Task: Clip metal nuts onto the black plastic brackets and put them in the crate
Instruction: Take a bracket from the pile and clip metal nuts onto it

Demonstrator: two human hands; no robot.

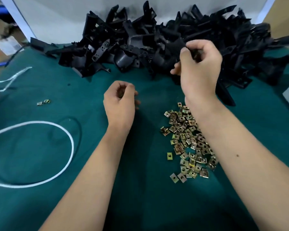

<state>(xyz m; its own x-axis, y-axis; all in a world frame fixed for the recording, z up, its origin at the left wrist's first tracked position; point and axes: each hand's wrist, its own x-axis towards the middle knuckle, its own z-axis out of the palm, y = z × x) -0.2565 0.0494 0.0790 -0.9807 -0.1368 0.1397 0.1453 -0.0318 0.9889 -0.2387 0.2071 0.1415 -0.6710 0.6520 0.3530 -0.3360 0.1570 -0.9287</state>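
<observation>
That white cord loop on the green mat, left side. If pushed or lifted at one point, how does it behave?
The thin white cord loop lies in a slack, uneven curve on the green cloth table cover, so it is probably floppy and would drape from one lift point. It looks light for its length. A push would likely deform the loop, not slide it whole.

No readable text anywhere; the white label on the cardboard box [6, 45], upper left of the frame, is blurred beyond reading.
</observation>
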